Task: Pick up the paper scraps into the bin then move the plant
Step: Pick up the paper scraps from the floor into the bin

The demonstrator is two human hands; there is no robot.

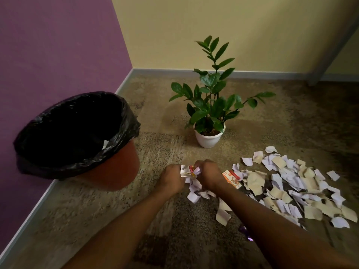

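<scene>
A heap of white and beige paper scraps (291, 187) is spread over the carpet at the right. My left hand (172, 178) and my right hand (208, 175) are side by side just left of the heap, both gripping one bunch of scraps (189, 172) between them. A red-brown bin (116, 167) lined with a black bag stands at the left, by the purple wall. A green plant in a white pot (208, 138) stands on the carpet behind my hands.
An orange and white printed scrap (232, 177) lies right beside my right hand. A small purple scrap (245, 232) lies near my right forearm. A grey post (328, 61) leans at the far right by the yellow wall.
</scene>
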